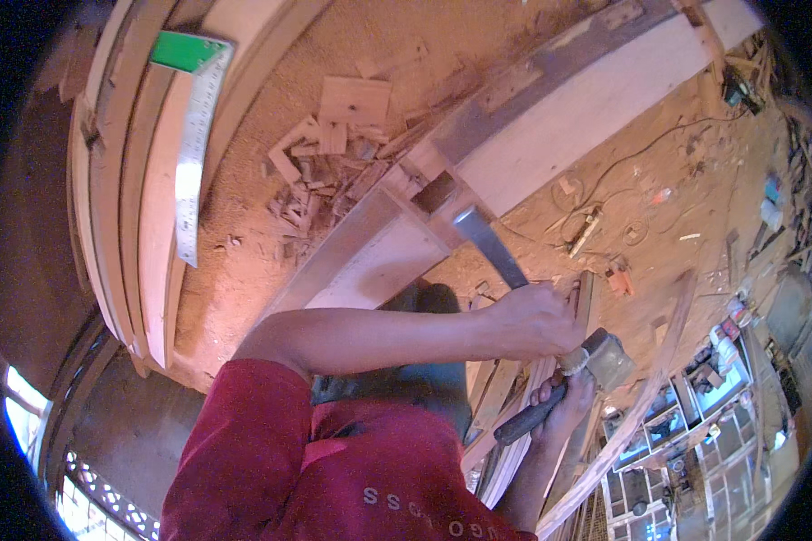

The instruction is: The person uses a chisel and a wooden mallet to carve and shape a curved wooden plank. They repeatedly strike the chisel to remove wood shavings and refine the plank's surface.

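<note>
My left hand is closed in a fist around a chisel, whose flat metal blade points up and to the left. The blade's end shows beside a square hole cut in a long wooden beam; whether it touches the wood, I cannot tell. Just below, my right hand is wrapped around the dark handle of a hammer. Its blocky, worn head sits to the right of my left fist. The chisel's handle is hidden inside my left hand.
A try square with a green stock lies on stacked boards at left. Wood offcuts litter the sawdust-covered ground beyond the beam. A dark cable runs across the floor at right. Cluttered compartments stand at lower right.
</note>
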`<control>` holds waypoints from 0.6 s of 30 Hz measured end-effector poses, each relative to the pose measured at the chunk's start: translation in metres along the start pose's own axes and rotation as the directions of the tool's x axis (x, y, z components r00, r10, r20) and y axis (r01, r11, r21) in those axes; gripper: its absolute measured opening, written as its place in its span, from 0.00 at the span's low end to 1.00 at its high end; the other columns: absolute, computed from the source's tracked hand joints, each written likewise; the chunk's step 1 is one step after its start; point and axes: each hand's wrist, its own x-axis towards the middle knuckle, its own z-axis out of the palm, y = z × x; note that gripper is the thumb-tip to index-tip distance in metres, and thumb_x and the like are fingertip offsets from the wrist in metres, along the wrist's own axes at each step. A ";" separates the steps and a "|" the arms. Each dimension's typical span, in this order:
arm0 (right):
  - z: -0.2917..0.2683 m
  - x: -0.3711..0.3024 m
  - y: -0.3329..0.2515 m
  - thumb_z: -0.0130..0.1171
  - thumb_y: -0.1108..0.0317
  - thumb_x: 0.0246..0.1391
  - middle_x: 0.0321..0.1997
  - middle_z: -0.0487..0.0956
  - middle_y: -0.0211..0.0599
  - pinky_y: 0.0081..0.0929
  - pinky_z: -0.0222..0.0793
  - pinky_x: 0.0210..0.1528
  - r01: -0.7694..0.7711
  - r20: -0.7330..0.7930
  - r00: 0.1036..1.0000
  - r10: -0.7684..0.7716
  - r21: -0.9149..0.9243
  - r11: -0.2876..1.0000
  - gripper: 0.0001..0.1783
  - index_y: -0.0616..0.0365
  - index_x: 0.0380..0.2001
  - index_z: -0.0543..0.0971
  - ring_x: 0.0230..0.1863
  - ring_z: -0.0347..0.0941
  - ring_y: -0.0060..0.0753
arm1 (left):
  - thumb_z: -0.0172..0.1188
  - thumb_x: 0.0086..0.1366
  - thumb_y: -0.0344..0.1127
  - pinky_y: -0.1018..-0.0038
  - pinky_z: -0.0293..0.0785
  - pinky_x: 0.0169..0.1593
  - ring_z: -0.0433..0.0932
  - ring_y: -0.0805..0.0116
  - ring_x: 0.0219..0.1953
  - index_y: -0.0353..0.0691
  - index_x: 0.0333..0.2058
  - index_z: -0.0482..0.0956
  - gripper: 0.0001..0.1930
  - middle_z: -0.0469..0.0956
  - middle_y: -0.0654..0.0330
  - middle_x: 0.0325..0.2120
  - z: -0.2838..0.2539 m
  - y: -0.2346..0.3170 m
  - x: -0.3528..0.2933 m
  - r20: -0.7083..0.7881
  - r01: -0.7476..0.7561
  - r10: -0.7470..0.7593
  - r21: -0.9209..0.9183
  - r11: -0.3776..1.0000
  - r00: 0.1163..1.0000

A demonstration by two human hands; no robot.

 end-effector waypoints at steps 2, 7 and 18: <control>-0.002 0.005 0.021 0.50 0.62 0.63 0.23 0.68 0.30 0.20 0.62 0.12 0.000 -0.003 1.000 0.000 0.061 0.998 0.08 0.52 0.37 0.65 0.14 0.64 0.22 | 0.58 0.54 0.39 0.69 0.74 0.26 0.81 0.64 0.25 0.46 0.29 0.75 0.06 0.77 0.64 0.17 0.007 -0.005 0.002 -0.074 -0.033 0.043 0.131 0.991 0.996; -0.012 0.013 0.068 0.52 0.62 0.63 0.21 0.69 0.31 0.25 0.65 0.12 -0.006 0.032 0.999 0.000 0.204 0.979 0.10 0.55 0.35 0.67 0.13 0.66 0.25 | 0.60 0.49 0.38 0.71 0.74 0.24 0.80 0.65 0.22 0.44 0.22 0.76 0.06 0.77 0.61 0.16 0.031 -0.022 -0.001 -0.096 -0.048 0.064 0.160 0.986 0.993; -0.037 0.008 0.146 0.57 0.61 0.59 0.20 0.70 0.35 0.28 0.67 0.12 0.073 -0.001 0.997 -0.075 0.218 0.973 0.15 0.54 0.39 0.62 0.12 0.66 0.28 | 0.58 0.52 0.39 0.70 0.74 0.23 0.80 0.66 0.22 0.44 0.22 0.73 0.07 0.74 0.64 0.17 0.028 -0.010 -0.010 -0.129 -0.235 0.272 0.246 0.940 0.954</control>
